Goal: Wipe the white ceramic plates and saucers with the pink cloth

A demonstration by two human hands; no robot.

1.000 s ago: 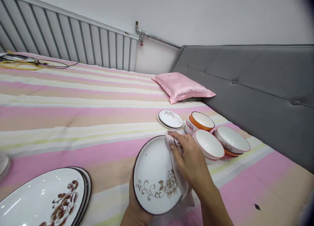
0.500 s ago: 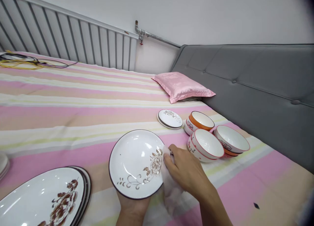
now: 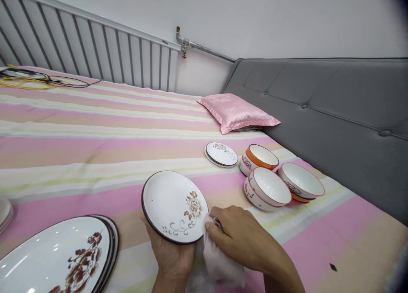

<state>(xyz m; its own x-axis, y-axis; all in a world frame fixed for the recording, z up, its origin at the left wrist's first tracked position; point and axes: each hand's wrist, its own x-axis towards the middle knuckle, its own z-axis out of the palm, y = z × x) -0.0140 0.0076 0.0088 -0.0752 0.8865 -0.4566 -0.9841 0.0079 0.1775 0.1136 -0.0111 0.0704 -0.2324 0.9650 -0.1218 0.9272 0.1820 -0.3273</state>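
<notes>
My left hand (image 3: 170, 257) holds a white plate (image 3: 174, 206) from underneath; the plate has a dark rim and a brown flower print and is tilted slightly toward me. My right hand (image 3: 242, 240) is closed on a pale pink cloth (image 3: 218, 263), pressing it against the plate's lower right edge. Both hands hover over the striped bedsheet (image 3: 95, 148).
Large oval plates (image 3: 60, 259) with a brown flower print are stacked at the lower left. A small stack of plates (image 3: 221, 153) and three bowls (image 3: 269, 189) lie to the right. A pink pillow (image 3: 236, 111) rests by the grey headboard (image 3: 334, 114). Cables (image 3: 38, 78) lie at the far left.
The plate has turned in my left hand and shifted left and lower. My right hand with the cloth has slid from the plate's face down to its lower right edge.
</notes>
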